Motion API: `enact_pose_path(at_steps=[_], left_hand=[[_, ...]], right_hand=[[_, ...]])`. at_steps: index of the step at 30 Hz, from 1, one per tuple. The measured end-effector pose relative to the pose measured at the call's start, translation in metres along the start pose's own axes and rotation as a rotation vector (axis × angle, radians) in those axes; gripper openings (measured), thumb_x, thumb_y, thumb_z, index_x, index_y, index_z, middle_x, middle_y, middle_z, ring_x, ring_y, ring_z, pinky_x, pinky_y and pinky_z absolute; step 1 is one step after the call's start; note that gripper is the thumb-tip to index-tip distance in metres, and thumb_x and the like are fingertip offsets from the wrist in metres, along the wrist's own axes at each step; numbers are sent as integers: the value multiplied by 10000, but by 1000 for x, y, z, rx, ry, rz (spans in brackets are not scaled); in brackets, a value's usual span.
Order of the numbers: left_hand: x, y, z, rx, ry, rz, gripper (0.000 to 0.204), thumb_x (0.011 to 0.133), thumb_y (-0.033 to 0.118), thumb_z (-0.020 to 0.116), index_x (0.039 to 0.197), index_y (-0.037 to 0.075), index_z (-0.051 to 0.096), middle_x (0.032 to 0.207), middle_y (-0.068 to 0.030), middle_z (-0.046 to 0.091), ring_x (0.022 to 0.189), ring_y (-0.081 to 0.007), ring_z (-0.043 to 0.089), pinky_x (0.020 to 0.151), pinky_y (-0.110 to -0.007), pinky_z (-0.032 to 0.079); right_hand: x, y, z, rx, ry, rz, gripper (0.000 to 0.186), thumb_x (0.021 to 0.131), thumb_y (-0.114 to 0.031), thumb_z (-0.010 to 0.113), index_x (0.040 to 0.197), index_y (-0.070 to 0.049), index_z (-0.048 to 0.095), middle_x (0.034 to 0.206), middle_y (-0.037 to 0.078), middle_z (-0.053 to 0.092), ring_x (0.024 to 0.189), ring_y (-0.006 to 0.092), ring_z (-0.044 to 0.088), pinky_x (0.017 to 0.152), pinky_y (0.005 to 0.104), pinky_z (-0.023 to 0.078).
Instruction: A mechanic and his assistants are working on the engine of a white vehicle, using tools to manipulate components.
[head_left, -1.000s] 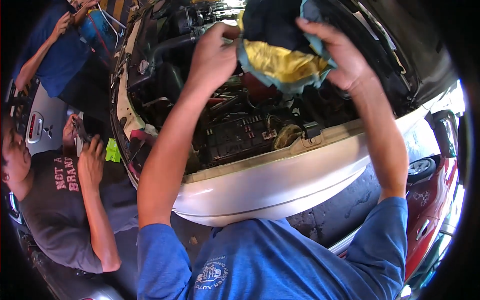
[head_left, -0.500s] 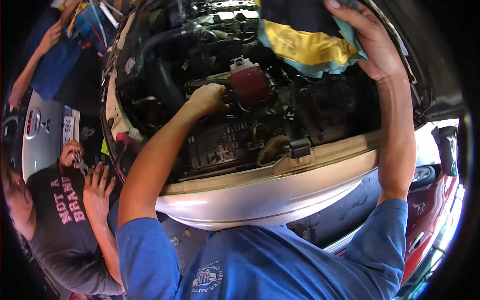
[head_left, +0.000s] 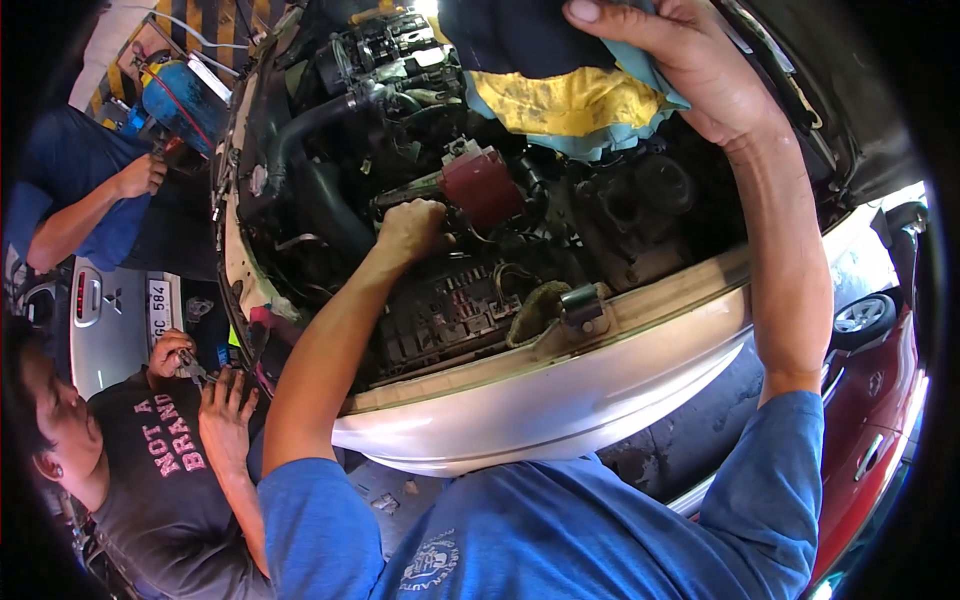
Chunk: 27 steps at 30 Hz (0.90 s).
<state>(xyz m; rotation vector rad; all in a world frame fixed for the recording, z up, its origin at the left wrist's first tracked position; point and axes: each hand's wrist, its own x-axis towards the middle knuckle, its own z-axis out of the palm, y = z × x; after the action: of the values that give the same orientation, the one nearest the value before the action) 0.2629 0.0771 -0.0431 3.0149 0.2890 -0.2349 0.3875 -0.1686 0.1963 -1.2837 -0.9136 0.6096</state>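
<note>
My left hand is closed in the engine bay, just left of a dark red box-shaped part. Whatever its fingers are wrapped round is hidden behind the knuckles. My right hand, raised at the upper right, grips a cloth by its right side. That cloth is black above, stained yellow below, with a ragged light-blue edge, and it hangs over the far part of the engine. A fuse box with its fuses exposed lies just nearer than my left hand.
The car's white front runs between me and the engine. At left, a co-worker in a dark shirt holds pliers; another co-worker in blue stands farther back. A red car is parked at right.
My view has shifted, so the engine bay sits differently in the picture. The cloth stays in my right hand, and my left hand remains beside the red part. The far co-worker's arm has lowered.
</note>
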Motion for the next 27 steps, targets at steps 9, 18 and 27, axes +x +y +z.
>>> enact_pose_path(at_steps=[9, 18, 27], left_hand=[[-5, -28, -26, -214, 17, -165, 379, 712, 351, 696, 865, 4, 701, 873, -211, 682, 860, -339, 672, 775, -416, 531], [-27, -56, -67, -1113, 386, -298, 211, 834, 179, 613, 820, -30, 592, 697, -44, 584, 548, -149, 619, 511, -274, 495], [-83, 22, -141, -1699, 505, 23, 290, 896, 226, 505, 1032, -18, 582, 700, -73, 542, 493, -151, 486, 448, -279, 398]], right_hand=[[5, 8, 0, -156, -47, 38, 191, 862, -122, 708, 1021, -34, 647, 889, -35, 619, 852, 50, 541, 781, 205, 435], [10, 27, 1, -216, 48, -13, 400, 872, -241, 676, 1176, 7, 599, 1029, 35, 656, 967, 87, 590, 881, 246, 456], [34, 31, 51, 216, 68, 15, 427, 949, -350, 549, 1252, -48, 541, 1156, 68, 612, 999, 129, 573, 864, 304, 481]])
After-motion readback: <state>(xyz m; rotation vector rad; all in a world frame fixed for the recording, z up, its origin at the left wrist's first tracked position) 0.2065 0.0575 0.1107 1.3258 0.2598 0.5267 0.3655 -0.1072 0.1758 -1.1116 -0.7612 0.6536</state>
